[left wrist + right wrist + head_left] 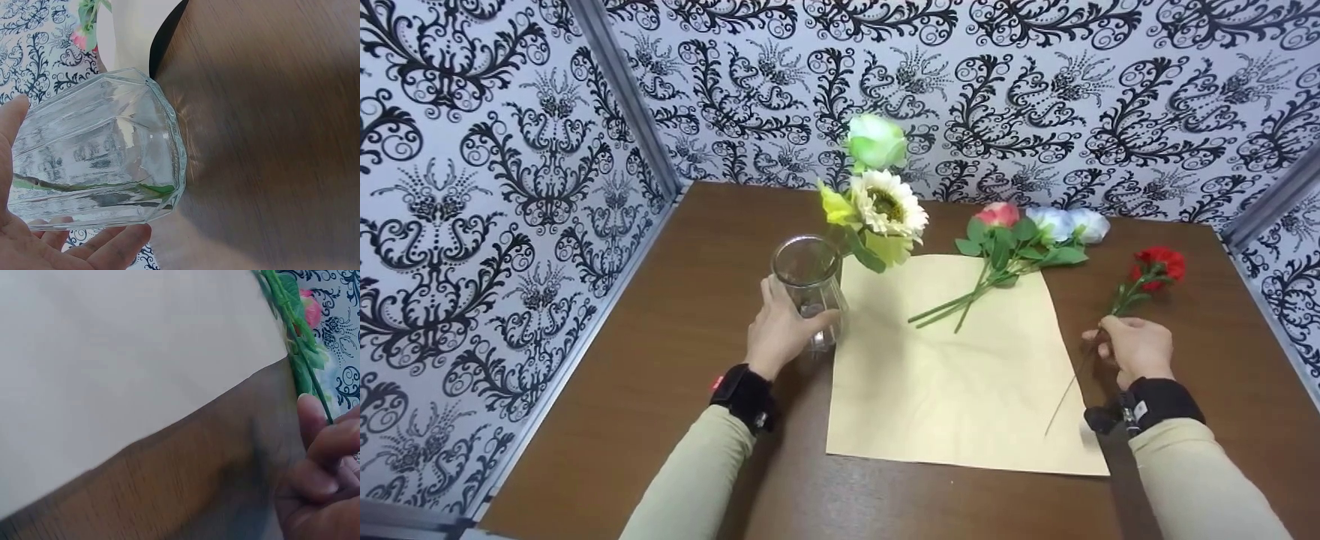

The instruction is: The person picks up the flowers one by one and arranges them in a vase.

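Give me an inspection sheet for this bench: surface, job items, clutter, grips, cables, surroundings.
Surface: brown table, beige paper laid on it.
Vase: clear glass, faceted; a green stem shows inside.
Green flower, white flower: at the vase's rim, leaning right in the head view.
Pink flower, blue flowers: lying loose, heads beyond the paper; some stems on it.
Red flower: held by its stem.
Clutter: nothing seen.
Left grip: round the vase.
Right grip: pinching the red flower's stem.
Cables: nothing seen.
Surroundings: black-and-white patterned panels, grey frame.
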`<move>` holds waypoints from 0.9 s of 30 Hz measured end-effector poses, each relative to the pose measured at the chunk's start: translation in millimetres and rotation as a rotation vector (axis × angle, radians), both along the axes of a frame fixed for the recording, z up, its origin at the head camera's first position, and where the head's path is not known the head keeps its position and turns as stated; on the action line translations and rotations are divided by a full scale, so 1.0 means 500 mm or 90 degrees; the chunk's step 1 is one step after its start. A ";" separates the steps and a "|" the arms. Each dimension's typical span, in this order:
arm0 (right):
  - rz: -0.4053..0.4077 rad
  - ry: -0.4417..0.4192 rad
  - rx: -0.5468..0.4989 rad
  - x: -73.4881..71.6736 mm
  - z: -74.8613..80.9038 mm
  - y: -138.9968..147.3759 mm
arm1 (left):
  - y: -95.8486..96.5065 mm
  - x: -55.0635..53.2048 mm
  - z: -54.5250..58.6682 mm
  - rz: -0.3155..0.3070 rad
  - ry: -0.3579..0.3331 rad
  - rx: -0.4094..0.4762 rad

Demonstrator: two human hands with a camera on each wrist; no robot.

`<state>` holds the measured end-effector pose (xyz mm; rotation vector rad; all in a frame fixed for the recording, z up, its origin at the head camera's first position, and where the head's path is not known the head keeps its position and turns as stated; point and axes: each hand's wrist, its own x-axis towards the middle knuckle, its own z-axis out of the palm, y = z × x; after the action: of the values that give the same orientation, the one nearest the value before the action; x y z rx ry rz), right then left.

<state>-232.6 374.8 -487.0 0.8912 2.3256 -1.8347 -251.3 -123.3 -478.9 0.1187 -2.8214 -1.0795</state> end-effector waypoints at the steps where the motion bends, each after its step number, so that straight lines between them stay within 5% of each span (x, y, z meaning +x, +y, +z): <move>1: -0.016 0.023 -0.035 0.000 0.002 -0.003 | 0.000 0.000 0.000 0.000 -0.001 0.000; 6: -0.059 0.123 -0.155 -0.002 0.007 -0.013 | 0.000 0.000 -0.001 -0.003 -0.003 -0.003; 19: -0.081 0.229 -0.273 -0.009 0.027 -0.023 | 0.000 0.000 0.002 -0.004 -0.009 0.001; 27: -0.093 0.289 -0.291 -0.011 0.041 -0.040 | 0.000 -0.001 0.002 -0.002 -0.009 -0.003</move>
<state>-238.0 354.9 -466.5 0.6440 1.9211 -2.7137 -251.7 -123.1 -477.7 0.1226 -2.8376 -1.0762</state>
